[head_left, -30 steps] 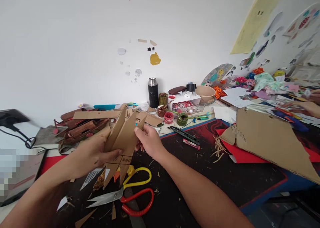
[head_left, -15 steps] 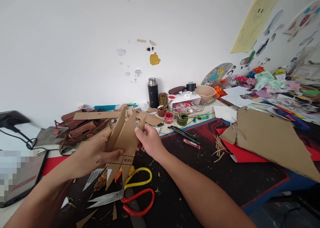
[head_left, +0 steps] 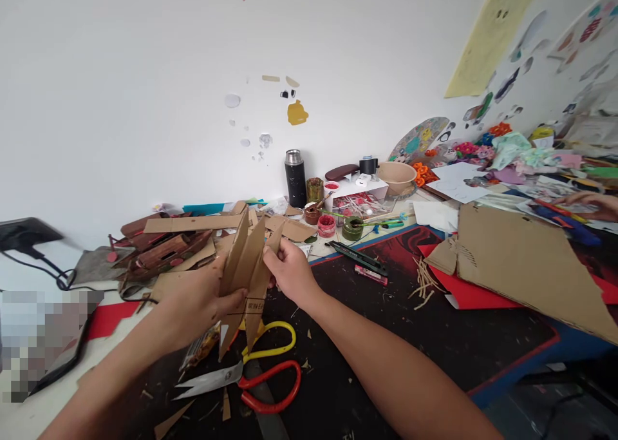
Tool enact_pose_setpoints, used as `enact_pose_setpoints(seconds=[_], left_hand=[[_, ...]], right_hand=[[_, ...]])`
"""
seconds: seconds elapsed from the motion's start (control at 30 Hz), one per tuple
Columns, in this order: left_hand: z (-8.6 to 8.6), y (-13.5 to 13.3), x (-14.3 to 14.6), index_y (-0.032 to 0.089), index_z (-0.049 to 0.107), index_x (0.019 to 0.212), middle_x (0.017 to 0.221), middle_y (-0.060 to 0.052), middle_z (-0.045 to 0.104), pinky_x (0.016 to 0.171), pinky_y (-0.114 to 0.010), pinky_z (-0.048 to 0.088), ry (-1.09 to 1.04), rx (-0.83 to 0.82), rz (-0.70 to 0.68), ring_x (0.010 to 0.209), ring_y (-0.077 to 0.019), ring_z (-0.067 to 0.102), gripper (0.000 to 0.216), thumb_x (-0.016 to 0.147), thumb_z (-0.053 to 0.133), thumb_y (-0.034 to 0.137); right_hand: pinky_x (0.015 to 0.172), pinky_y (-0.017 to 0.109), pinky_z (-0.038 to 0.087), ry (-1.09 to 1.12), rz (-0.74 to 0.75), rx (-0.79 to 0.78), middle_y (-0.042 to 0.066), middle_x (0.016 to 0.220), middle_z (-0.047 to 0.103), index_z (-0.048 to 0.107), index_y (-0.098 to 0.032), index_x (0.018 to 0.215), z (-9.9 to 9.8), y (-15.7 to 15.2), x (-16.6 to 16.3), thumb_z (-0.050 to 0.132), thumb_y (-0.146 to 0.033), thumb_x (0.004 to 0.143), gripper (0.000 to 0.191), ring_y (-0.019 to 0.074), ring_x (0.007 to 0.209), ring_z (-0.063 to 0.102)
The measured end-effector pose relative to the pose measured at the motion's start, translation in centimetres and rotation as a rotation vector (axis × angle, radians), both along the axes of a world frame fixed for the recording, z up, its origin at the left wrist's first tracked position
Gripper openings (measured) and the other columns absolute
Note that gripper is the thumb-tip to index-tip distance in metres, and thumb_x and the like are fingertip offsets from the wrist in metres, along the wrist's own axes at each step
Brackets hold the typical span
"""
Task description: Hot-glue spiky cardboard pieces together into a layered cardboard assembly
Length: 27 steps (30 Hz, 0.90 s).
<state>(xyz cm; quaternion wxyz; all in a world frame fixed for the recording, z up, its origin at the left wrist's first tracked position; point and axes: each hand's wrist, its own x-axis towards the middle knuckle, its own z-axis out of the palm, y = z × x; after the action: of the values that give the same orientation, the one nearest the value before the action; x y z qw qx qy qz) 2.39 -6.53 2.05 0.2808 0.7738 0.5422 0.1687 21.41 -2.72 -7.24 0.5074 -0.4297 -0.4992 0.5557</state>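
Both my hands hold a folded brown cardboard piece (head_left: 250, 269) with long pointed ends, upright above the dark mat. My left hand (head_left: 200, 305) wraps its fingers round the piece's left side and lower middle. My right hand (head_left: 288, 272) pinches its upper right flap between thumb and fingers. Directly below the piece lie yellow-handled scissors (head_left: 270, 337) and red-handled scissors (head_left: 263, 383) with their blades pointing left.
A large cardboard sheet (head_left: 521, 269) lies on red paper at right. A black utility knife (head_left: 360, 258), small paint jars (head_left: 326, 225), a black flask (head_left: 295, 178) and a brown model (head_left: 159, 250) stand behind. Another person's hand (head_left: 586, 203) rests at far right.
The cardboard piece has been squeezed narrower and turned more edge-on, shifting slightly right. Another person's hand has come back into view at the far right.
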Motion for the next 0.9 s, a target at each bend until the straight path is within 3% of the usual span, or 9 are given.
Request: enact_pose_setpoints(seconds=[0.13,0.23,0.37,0.53,0.7,0.9], left_hand=[[0.1,0.2,0.3,0.025,0.067,0.133,0.119,-0.008,0.084,0.095,-0.043,0.059,0.029,0.0,0.007,0.108,-0.038,0.078,0.055,0.086,0.068,0.053],[0.6,0.8,-0.2,0.022,0.065,0.138,0.125,-0.011,0.083,0.095,-0.045,0.061,-0.044,-0.102,0.007,0.114,-0.0394,0.077,0.067,0.084,0.073,0.063],[1.2,1.1,-0.2,0.018,0.06,0.142,0.133,-0.013,0.08,0.098,-0.045,0.063,-0.176,-0.193,0.052,0.117,-0.0368,0.076,0.075,0.085,0.077,0.063],[1.4,1.2,-0.3,0.022,0.061,0.146,0.125,-0.011,0.083,0.098,-0.049,0.065,-0.225,-0.22,0.097,0.112,-0.0371,0.078,0.083,0.08,0.081,0.068],[1.6,1.2,-0.7,0.029,0.065,0.152,0.125,-0.011,0.084,0.097,-0.048,0.065,-0.215,-0.256,0.056,0.118,-0.0405,0.077,0.084,0.079,0.084,0.064],[1.8,1.0,-0.8,0.025,0.067,0.149,0.119,-0.01,0.085,0.097,-0.045,0.065,-0.199,-0.236,0.019,0.113,-0.0378,0.077,0.077,0.082,0.082,0.061]], right_hand=[[0.047,0.027,0.048,-0.011,-0.015,-0.006,-0.004,0.067,0.06,0.063,-0.026,0.093,0.0,0.3,0.2,0.073,-0.049,0.102,0.026,0.0179,0.055,0.059],[0.045,0.026,0.047,0.062,0.009,0.016,-0.005,0.065,0.058,0.062,-0.026,0.093,0.7,0.2,0.4,0.07,-0.053,0.103,0.03,0.0175,0.053,0.057],[0.045,0.026,0.048,0.117,0.066,0.034,-0.006,0.064,0.059,0.061,-0.026,0.095,1.7,-0.2,0.5,0.067,-0.051,0.105,0.027,0.0165,0.05,0.055],[0.044,0.025,0.046,0.089,0.114,0.018,-0.007,0.061,0.056,0.059,-0.026,0.091,2.0,-1.0,0.2,0.067,-0.047,0.106,0.028,0.0141,0.045,0.051],[0.045,0.026,0.048,0.117,0.134,0.003,-0.006,0.064,0.061,0.06,-0.025,0.093,2.2,-1.2,0.0,0.065,-0.041,0.107,0.022,0.0152,0.048,0.055],[0.042,0.025,0.045,0.117,0.129,-0.011,-0.006,0.065,0.062,0.058,-0.025,0.089,2.3,-1.3,-0.1,0.065,-0.04,0.107,0.025,0.014,0.044,0.053]])
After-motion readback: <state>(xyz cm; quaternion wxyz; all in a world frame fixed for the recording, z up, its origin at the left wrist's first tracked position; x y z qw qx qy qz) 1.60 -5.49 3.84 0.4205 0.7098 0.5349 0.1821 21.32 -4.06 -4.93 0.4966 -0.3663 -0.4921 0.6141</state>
